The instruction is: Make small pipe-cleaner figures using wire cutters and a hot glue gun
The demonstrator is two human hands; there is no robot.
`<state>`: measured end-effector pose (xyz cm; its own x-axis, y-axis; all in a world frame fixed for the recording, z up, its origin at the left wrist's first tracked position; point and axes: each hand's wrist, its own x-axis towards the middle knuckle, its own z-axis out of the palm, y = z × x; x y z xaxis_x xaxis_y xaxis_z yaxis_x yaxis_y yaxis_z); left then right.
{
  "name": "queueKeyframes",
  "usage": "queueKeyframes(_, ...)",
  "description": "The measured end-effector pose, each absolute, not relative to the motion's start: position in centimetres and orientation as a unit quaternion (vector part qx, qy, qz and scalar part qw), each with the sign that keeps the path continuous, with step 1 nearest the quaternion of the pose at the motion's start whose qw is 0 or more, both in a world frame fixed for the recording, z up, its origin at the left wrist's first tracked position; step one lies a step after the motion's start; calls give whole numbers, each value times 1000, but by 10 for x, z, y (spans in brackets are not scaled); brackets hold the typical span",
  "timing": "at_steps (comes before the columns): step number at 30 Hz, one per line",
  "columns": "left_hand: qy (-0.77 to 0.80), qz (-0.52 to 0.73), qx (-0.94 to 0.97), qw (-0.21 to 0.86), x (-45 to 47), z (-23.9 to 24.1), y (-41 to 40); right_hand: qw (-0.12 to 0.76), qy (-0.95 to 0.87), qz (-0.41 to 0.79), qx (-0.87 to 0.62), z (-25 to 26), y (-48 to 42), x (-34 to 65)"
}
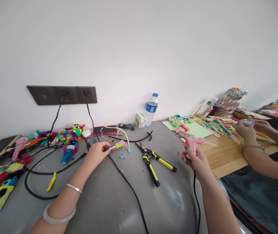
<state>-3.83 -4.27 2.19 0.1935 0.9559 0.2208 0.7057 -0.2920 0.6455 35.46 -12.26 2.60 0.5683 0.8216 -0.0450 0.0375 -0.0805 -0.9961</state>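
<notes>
Between the fingertips of my left hand [97,154] is a small pipe cleaner figure [117,145], striped yellow, blue and pink; its near end is hidden by the fingers. My right hand [195,162] is wrapped round the handle of a pink hot glue gun [192,141], whose nozzle faces left and whose black cord hangs below. A clear glue stick sticks out of its back. On the grey table between the hands lie yellow-and-black cutting pliers [153,159]. A bent pale yellow pipe cleaner [124,132] with a blue tip rests just beyond the figure.
Black cables [126,182] loop across the grey table [100,208]. Fuzzy colourful figures [69,151] crowd the left side. A water bottle [151,109], a small box [140,120] and a phone [105,130] stand or lie near the wall. At right, a co-worker's hands [247,128] work above paper strips.
</notes>
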Motion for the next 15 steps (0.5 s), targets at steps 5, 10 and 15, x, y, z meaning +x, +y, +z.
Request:
queueKeyframes(5, 517, 447, 629, 371, -31, 29, -42, 630, -378, 383, -559, 43, -142, 288)
queueKeyframes(10, 527, 463, 533, 473, -26, 29, -46, 583, -438, 478, -490, 43, -150, 226)
queueKeyframes(15, 521, 475, 493, 510, -25, 31, -47, 549, -508, 485, -453, 29, -140, 185)
